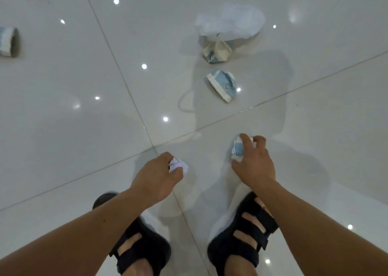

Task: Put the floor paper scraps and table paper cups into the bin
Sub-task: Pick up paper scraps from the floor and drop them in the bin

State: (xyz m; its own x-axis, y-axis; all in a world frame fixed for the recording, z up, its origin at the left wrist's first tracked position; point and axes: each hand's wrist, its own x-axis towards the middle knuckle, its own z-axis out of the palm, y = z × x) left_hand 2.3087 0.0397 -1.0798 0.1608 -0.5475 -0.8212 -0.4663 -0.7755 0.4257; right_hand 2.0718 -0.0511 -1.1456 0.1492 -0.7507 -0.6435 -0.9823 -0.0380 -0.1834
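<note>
Above 2 black sandals (241, 236), the left hand (156, 177) pinches a white paper scrap (178, 166); the right hand (255, 163) curls round a crushed blue scrap (237, 148). Bare floor tile (84, 129) lies ahead, then a flattened blue cup (223, 84), a cream cup (217, 52) against crumpled white paper (230, 22), and a cup at the left edge (9, 41).

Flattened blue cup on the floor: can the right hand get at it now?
Likely not to grasp the flattened blue cup: bare floor lies between, but the right hand grips a crumpled scrap.
</note>
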